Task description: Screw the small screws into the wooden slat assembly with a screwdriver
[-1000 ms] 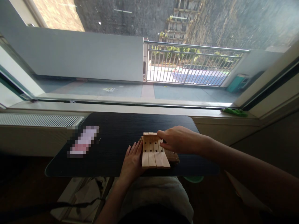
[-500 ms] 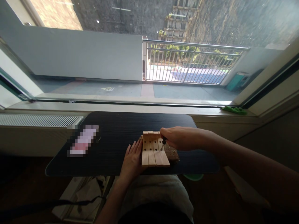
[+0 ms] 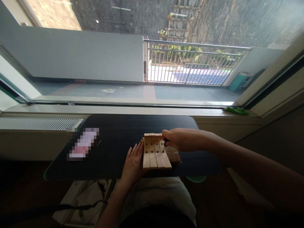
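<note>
A small wooden piece [image 3: 155,155] made of pale slats with holes lies on a dark base near the front edge of the black table [image 3: 118,139]. My left hand [image 3: 133,161] rests flat on the table, fingers stretched against the slats' left side. My right hand [image 3: 181,140] is closed in a pinch round a small dark tool, its tip on the rightmost slat near a hole. The dark base [image 3: 174,155] shows to the right of the slats.
A blurred pink and white object [image 3: 83,144] lies at the table's left. A radiator grille [image 3: 38,123] runs along the left, a window sill and glass behind. A green cloth [image 3: 236,110] sits on the sill at right.
My right hand has drawn slightly back and right, uncovering the dark tool tip on the slat. My left hand stays against the slats.
</note>
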`<state>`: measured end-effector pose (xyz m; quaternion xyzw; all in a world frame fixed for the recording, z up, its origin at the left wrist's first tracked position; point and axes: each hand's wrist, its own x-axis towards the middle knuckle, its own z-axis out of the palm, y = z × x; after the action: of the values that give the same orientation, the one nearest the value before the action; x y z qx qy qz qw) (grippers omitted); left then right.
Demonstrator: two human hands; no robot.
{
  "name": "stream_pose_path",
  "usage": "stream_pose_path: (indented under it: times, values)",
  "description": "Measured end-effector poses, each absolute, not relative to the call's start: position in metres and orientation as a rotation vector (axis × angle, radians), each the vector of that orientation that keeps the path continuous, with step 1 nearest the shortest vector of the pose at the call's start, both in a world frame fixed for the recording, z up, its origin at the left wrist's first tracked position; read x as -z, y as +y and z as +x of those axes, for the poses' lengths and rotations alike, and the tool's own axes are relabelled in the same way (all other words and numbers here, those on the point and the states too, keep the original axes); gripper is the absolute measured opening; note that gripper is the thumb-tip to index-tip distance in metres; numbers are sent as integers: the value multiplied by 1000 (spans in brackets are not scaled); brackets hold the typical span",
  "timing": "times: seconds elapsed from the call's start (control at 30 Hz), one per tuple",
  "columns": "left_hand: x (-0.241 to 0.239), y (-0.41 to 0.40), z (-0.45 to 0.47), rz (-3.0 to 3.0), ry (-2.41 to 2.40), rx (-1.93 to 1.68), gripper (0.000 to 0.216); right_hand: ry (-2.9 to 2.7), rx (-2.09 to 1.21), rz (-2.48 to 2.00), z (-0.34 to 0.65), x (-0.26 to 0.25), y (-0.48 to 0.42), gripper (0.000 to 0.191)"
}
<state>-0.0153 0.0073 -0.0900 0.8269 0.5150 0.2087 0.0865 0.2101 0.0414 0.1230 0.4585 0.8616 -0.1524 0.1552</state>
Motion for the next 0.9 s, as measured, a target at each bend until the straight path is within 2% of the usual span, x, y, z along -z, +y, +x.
stream_pose_path:
  times: [0.53, 0.9]
  values:
    - [94, 7, -15, 2490, 1550, -653, 106, 2500, 326, 1390, 210, -119, 47, 17]
    - [95, 7, -16, 2492, 1532, -671, 105, 2433, 102, 1355, 203, -122, 47, 31]
